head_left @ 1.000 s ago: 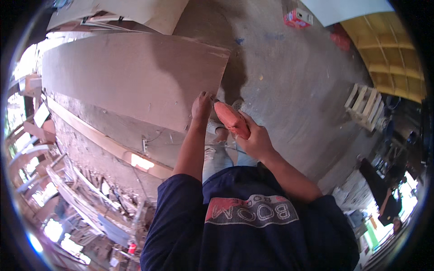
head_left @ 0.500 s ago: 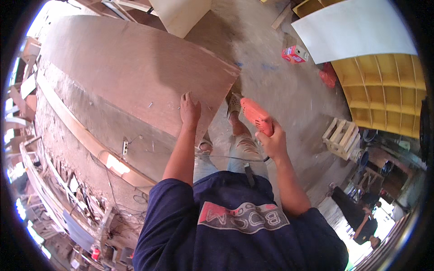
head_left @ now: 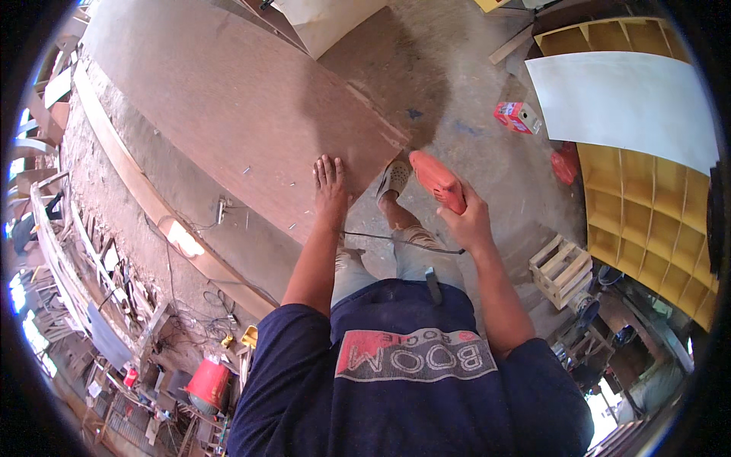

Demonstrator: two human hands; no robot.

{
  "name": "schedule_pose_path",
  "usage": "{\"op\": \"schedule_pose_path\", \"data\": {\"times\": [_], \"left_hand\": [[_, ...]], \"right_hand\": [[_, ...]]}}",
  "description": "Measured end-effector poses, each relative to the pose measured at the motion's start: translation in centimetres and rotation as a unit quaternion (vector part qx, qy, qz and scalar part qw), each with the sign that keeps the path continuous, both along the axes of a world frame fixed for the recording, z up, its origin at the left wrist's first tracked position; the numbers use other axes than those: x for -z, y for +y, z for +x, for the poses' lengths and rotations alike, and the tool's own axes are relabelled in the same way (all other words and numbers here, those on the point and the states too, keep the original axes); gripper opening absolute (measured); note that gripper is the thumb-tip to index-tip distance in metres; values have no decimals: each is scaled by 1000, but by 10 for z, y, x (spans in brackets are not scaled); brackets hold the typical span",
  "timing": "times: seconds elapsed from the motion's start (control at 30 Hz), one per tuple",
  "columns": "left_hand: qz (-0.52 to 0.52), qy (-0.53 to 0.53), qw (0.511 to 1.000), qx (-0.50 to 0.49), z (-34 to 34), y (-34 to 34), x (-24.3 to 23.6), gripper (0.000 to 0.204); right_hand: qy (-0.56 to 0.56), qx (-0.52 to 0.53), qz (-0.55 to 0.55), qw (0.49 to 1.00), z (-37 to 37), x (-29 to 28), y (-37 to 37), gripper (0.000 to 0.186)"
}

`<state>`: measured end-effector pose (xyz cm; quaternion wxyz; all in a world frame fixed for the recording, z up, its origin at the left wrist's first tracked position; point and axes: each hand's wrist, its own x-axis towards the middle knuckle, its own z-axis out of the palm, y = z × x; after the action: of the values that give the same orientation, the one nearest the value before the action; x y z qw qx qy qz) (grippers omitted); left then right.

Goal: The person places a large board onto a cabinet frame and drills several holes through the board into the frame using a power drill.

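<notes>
My left hand (head_left: 330, 185) lies palm down with fingers extended on a long brown plywood board (head_left: 228, 107), near its near right corner. A few small metal pieces, maybe screws (head_left: 246, 170), lie on the board to the left of my fingers. My right hand (head_left: 464, 221) grips an orange corded power tool (head_left: 434, 177), held off the board's right end, above the floor. Its dark cord (head_left: 411, 241) hangs across my legs. My foot in a grey clog (head_left: 394, 179) shows beside the board's end.
A white panel (head_left: 617, 99) lies on yellow grid frames (head_left: 647, 228) at right. A red carton (head_left: 516, 118), red bag (head_left: 563, 164) and wooden crate (head_left: 560, 270) sit on the floor. Wood scraps, cables, a red bucket (head_left: 207, 383) and partly visible dark-clothed person (head_left: 34, 225) are at left.
My left hand has left the board's end edge for its surface, fingers spread. The tool has moved right, away from the edge. The view has turned, showing more at right.
</notes>
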<state>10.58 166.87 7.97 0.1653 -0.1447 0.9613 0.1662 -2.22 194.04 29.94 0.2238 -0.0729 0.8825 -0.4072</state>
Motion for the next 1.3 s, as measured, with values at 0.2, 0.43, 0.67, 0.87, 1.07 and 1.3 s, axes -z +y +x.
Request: {"op": "schedule_pose_path", "data": {"times": [0.2, 0.43, 0.67, 0.87, 1.07, 1.3], "left_hand": [[-46, -28, 998, 11, -3, 5, 11, 105], [-48, -9, 999, 1, 2, 6, 18, 103], [-32, 7, 999, 0, 1, 1, 9, 106], [-18, 25, 1000, 2, 0, -2, 3, 113], [-16, -1, 1000, 0, 3, -2, 3, 116], [-39, 9, 999, 7, 3, -2, 7, 115]], "right_hand": [[-37, -22, -8, 999, -15, 3, 8, 68], [-28, -35, -2, 999, -16, 5, 5, 68], [9, -21, 33, 999, -11, 3, -14, 58], [0, -43, 83, 996, -10, -6, -28, 58], [11, -56, 101, 993, -8, -10, -38, 59], [16, -74, 126, 989, -7, -18, -43, 62]]}}
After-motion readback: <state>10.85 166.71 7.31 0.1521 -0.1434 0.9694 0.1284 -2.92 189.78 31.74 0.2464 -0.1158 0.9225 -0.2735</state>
